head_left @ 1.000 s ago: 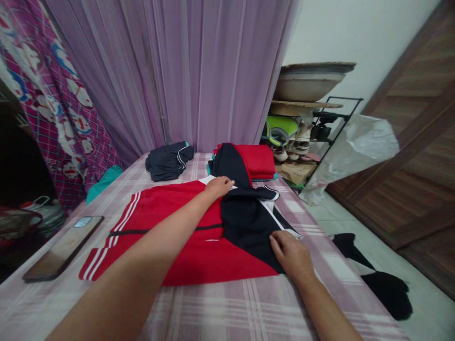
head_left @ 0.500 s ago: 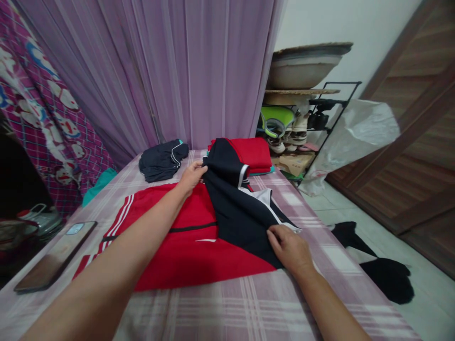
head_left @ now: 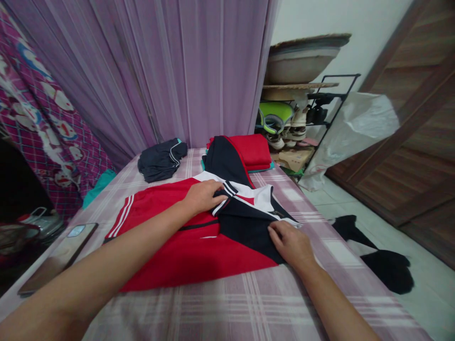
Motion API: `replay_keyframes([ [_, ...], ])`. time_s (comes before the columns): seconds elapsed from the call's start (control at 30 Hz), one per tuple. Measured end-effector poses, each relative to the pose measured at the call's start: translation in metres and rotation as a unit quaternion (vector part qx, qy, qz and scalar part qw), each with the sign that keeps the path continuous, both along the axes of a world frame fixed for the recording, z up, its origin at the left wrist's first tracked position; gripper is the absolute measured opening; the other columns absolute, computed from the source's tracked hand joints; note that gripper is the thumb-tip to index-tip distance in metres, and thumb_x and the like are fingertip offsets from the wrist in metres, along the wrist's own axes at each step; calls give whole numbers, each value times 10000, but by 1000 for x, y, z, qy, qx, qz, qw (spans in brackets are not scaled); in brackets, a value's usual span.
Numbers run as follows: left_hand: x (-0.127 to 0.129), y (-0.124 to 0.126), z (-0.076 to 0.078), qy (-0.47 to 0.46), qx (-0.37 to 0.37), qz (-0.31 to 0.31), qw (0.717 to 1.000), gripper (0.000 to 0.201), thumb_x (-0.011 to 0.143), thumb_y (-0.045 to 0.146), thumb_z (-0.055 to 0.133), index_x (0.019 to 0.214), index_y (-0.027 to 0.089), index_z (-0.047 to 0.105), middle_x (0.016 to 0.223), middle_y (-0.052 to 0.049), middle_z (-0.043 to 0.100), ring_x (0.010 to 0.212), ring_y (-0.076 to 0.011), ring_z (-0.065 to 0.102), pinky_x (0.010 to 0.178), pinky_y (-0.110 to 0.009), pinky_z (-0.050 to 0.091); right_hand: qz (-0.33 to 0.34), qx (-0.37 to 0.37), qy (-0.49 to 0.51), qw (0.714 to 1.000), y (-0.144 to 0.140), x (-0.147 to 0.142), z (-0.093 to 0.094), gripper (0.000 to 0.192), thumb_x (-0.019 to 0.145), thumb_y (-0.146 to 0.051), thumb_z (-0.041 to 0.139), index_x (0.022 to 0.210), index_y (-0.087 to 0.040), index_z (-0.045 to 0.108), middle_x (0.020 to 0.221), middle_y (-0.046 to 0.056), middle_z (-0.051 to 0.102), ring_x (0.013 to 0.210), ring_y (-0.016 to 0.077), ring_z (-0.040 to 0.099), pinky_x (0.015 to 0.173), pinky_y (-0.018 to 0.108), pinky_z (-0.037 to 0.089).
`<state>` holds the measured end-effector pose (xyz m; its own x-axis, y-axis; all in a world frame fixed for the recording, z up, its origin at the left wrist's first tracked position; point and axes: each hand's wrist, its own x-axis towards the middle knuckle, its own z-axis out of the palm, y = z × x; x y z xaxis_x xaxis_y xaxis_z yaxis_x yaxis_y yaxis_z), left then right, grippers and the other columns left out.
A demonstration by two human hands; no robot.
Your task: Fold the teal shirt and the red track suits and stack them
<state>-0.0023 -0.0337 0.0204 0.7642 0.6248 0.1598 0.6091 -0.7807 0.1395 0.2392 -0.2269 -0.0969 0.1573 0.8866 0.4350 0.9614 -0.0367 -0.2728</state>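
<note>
A red and black sports top (head_left: pixel 170 270) with white trim lies spread on the bed, its striped hem to the left and its black shoulder part to the right. My left hand (head_left: pixel 204 195) is closed on the black, white-striped edge of the top, folded over near the middle. My right hand (head_left: pixel 289 241) pinches the black fabric beside the white-edged part at the right. Some fingertips of both hands are hidden by the cloth. White inner fabric shows beyond my left hand.
Folded red clothes (head_left: pixel 254 151) are stacked at the back, with black fabric at their left. A dark bundled garment (head_left: pixel 161 161) lies behind. A phone (head_left: pixel 59 260) rests at left. Right of the bed (head_left: pixel 213 315) stand a shoe rack (head_left: pixel 334 113) and a plastic bag (head_left: pixel 362 123); black cloth (head_left: pixel 387 270) lies on the floor.
My left hand has moved nearer and slightly right, bringing the striped edge down over the top's middle. White inner fabric is now exposed. My right hand stays nearly in place.
</note>
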Motion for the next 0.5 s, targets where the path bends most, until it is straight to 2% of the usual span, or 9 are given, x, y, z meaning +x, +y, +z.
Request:
replay_keyframes([
  [0.07,24,-13,-6,78,-6,31,996,446,843,513,630,1158,196,636,1175,-117,698,1073,-294,662,871,-384,531,1,0,4,1000,-1,-1,1,246,941,-352,478,878,-225,679,842,38,721,769,182,677,647,271,427],
  [0.13,38,-18,-13,129,-11,69,989,445,832,462,663,1178,184,632,1200,-144,694,1086,-311,665,868,-383,531,-3,4,12,1000,-1,-2,2,243,938,-349,478,866,-225,675,831,35,717,767,183,674,655,274,428],
  [0.23,32,-8,-10,148,-11,109,983,308,910,362,549,1135,183,661,1148,-151,719,1063,-306,682,847,-373,531,-16,13,31,999,-1,-3,3,245,935,-340,467,843,-225,663,827,36,711,760,184,665,660,282,430],
  [0.3,11,6,5,108,-3,152,983,320,951,371,454,1103,194,672,1100,-133,735,1047,-294,687,833,-362,532,-13,16,47,999,-1,-3,3,227,921,-341,478,836,-228,654,819,36,704,751,185,657,655,284,433],
  [0.37,-23,21,26,-8,-3,230,973,316,943,402,450,1047,207,676,1033,-92,747,1016,-266,691,817,-327,535,-15,24,69,997,-1,-3,2,189,899,-350,505,872,-228,646,796,29,686,716,180,641,635,283,436],
  [0.43,-63,30,44,-153,-43,299,941,268,916,382,477,966,191,658,899,-50,740,885,-215,706,725,-272,547,-31,43,88,995,-1,-4,2,183,882,-359,527,946,-222,630,796,26,663,682,175,616,612,283,437],
  [0.5,-104,25,52,-292,-123,332,888,218,892,354,505,967,184,619,787,-5,702,724,-168,693,607,-236,543,-51,70,87,992,-2,-6,2,220,869,-359,547,1020,-214,614,855,42,652,702,180,604,608,288,445],
])
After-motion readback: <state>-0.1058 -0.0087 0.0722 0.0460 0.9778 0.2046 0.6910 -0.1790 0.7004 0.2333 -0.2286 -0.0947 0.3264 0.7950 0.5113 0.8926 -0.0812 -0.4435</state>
